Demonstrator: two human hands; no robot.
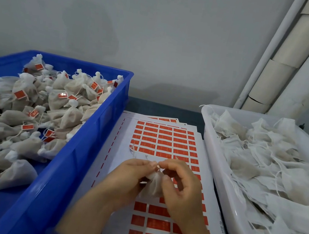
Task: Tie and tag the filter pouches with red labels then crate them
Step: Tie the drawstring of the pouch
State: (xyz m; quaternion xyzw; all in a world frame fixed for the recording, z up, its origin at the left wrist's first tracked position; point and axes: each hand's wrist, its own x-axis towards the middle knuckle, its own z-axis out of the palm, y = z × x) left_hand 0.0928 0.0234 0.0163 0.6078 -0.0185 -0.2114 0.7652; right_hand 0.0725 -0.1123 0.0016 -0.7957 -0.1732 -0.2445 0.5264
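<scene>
A filled white filter pouch (153, 185) hangs between both hands above the sheet of red labels (165, 144). My left hand (130, 176) grips its left side and pinches the gathered neck. My right hand (182, 185) pinches the drawstring at the top, fingers curled round the pouch. A loose string end (133, 150) trails over the sheet to the upper left. The blue crate (86, 147) on the left is full of tied pouches with red tags (21, 94). The white tub (219, 172) on the right holds untied flat pouches (273, 164).
More label sheets (161, 118) lie stacked under the top one on the dark table. A grey wall stands behind. White pipes and cardboard tubes (287, 55) lean in the back right corner, behind the tub.
</scene>
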